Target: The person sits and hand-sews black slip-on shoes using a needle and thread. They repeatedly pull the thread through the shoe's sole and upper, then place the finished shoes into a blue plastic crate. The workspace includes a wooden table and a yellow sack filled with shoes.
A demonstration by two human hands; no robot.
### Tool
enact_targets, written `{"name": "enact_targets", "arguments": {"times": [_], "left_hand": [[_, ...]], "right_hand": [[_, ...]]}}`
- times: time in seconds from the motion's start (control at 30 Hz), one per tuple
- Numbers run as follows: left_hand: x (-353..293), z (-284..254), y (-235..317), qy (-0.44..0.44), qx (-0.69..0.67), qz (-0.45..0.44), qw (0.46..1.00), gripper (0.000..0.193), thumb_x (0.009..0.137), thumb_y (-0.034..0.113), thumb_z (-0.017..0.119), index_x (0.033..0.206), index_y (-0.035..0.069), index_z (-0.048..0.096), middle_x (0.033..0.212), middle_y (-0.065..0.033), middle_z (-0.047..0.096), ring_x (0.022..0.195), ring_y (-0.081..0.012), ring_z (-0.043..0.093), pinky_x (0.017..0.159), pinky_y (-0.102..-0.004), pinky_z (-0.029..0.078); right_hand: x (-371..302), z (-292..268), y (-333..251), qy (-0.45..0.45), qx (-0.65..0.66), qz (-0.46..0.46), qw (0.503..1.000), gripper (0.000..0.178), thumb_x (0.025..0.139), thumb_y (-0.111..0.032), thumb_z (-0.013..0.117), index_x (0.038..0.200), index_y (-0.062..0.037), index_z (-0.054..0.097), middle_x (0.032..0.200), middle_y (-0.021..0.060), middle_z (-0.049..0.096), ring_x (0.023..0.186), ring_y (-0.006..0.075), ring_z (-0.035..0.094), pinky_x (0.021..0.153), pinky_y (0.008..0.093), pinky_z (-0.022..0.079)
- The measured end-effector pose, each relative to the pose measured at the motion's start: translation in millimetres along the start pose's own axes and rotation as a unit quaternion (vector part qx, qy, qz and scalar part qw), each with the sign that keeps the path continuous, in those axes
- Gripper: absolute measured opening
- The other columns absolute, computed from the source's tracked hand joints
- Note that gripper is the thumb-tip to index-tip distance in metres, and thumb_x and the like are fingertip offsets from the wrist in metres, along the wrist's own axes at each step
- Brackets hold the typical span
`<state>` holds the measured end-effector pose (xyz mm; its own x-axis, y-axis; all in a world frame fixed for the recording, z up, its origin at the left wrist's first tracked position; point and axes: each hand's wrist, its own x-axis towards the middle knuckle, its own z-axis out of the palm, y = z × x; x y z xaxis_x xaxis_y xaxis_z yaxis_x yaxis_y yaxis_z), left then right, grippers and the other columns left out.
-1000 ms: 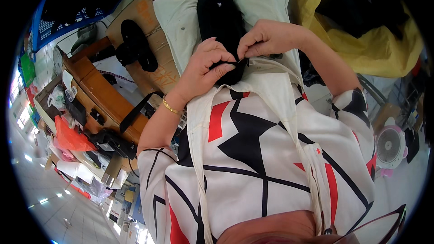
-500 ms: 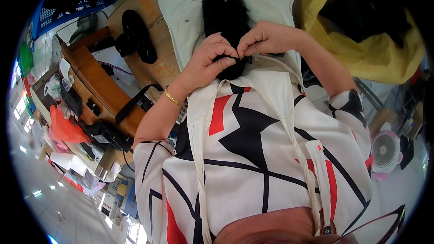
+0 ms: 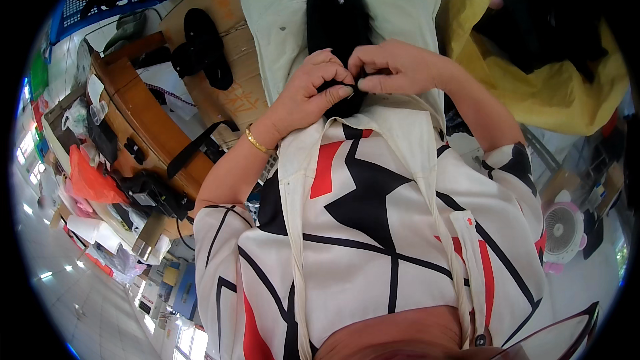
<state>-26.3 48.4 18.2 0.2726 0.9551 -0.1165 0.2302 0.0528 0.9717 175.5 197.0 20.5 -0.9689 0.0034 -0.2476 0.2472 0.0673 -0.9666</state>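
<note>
A black cloth shoe [image 3: 337, 17] lies lengthwise on a white cloth pad [image 3: 277, 27] over my lap, toe end pointing away from me. A small shiny spot shows near its far end. My left hand [image 3: 316, 87] is closed on the shoe's near part, thumb and forefinger pressed together at its edge. Close by on the right, my right hand [image 3: 399, 70] has its fingers curled and its thumb against the forefinger, almost touching my left thumb. Whatever its fingertips pinch is too small to make out. My hands hide the middle of the shoe.
More black shoes [image 3: 207, 47] rest on a cardboard box [image 3: 233, 20] at the left. Beside it stands a wooden table [image 3: 150, 117] with an orange-red bag [image 3: 91, 177]. Yellow cloth [image 3: 567, 103] holding dark items is at the right, and a white-pink fan [image 3: 562, 230] stands below.
My right hand has shifted slightly right and down, its fingers now a little apart from my left thumb. My left hand keeps its hold on the shoe. The whole view has shifted slightly.
</note>
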Motion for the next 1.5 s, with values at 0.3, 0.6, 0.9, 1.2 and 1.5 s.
{"name": "enact_targets", "arguments": {"times": [0.3, 0.6, 0.9, 1.2, 1.5], "left_hand": [[1.0, 13.1, -4.7, 0.097, -0.028, 0.027, 0.994, 0.012, 0.087, 0.014, 0.071, 0.091, 0.004, 0.064, 0.088, -0.0068, 0.058, 0.088, -0.025, 0.052, 0.079, -0.0337, 0.043], [41.1, -0.7, 24.4, 0.141, -0.028, 0.076, 0.987, 0.009, 0.084, 0.007, 0.07, 0.09, 0.003, 0.065, 0.084, -0.0082, 0.057, 0.085, -0.0239, 0.054, 0.076, -0.0319, 0.045], [75.8, -17.7, 64.4, 0.258, 0.03, 0.232, 0.937, 0.012, 0.083, 0.004, 0.071, 0.094, 0.004, 0.065, 0.083, -0.0076, 0.055, 0.083, -0.0247, 0.053, 0.074, -0.0331, 0.045], [83.0, -26.0, -10.5, 0.254, 0.144, 0.196, 0.936, 0.009, 0.079, 0.008, 0.071, 0.087, 0.006, 0.066, 0.082, -0.0072, 0.058, 0.084, -0.0291, 0.056, 0.073, -0.0398, 0.044], [70.0, -24.4, -22.8, 0.196, 0.153, 0.151, 0.957, 0.009, 0.077, 0.014, 0.071, 0.084, 0.008, 0.07, 0.078, -0.0075, 0.061, 0.076, -0.0294, 0.06, 0.069, -0.0398, 0.045]], "right_hand": [[-8.9, 32.7, -16.1, 0.13, -0.036, 0.003, 0.991, 0.065, 0.085, -0.01, 0.06, 0.145, -0.0126, 0.037, 0.064, 0.0066, 0.051, 0.059, 0.0259, 0.048, 0.059, 0.035, 0.039], [-24.4, 11.8, -31.9, 0.361, -0.409, -0.172, 0.82, 0.031, 0.073, -0.023, 0.08, 0.1, -0.0129, 0.068, 0.087, 0.0026, 0.065, 0.07, 0.0234, 0.063, 0.056, 0.0329, 0.049], [-12.1, -18.8, -74.7, 0.451, -0.545, -0.276, 0.651, 0.021, 0.079, -0.003, 0.077, 0.098, -0.0044, 0.071, 0.094, 0.0089, 0.068, 0.076, 0.0247, 0.069, 0.063, 0.0329, 0.057], [25.3, -17.9, -23.4, 0.372, -0.541, -0.285, 0.698, 0.02, 0.074, 0.002, 0.072, 0.093, -0.0032, 0.068, 0.08, 0.0079, 0.058, 0.062, 0.0253, 0.06, 0.052, 0.0346, 0.047], [23.5, 38.7, -16.1, 0.385, 0.134, -0.071, 0.91, 0.015, 0.106, -0.017, 0.048, 0.101, -0.0036, 0.053, 0.095, 0.0084, 0.068, 0.07, 0.0106, 0.062, 0.064, 0.0257, 0.052]]}}
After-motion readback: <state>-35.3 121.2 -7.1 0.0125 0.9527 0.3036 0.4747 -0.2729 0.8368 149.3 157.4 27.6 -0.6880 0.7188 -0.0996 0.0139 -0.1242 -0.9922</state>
